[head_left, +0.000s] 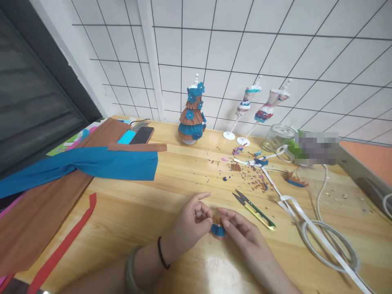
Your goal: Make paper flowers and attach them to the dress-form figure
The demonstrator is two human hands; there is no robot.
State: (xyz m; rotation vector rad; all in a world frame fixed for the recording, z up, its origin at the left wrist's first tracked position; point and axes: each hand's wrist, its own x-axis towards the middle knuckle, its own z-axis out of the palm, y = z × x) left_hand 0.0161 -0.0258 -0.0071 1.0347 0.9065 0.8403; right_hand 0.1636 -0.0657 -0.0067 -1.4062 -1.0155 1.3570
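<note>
Between my hands is a small pleated paper rosette (pixel 217 231), blue with brown edges. My left hand (pixel 196 218) pinches its brown upper left side between thumb and forefinger. On the opposite side, the thumb and fingers of my right hand (pixel 241 230) grip the rosette too. It is held just over the wooden table, low in the middle of the view. Thread snips (pixel 254 210) with yellow and green handles lie beyond my right hand. Farther back stands a mini dress form (pixel 192 112) in tiered blue and brown crepe paper with blue flowers.
Blue crepe paper (pixel 122 163), brown crepe paper (pixel 61 196) and a red strip (pixel 67 241) lie at left, near a phone (pixel 142 135). Paper scraps (pixel 254 175), two slim dress forms (pixel 266 110), a glass jar (pixel 277 138) and a coiled cable (pixel 330 245) occupy the right.
</note>
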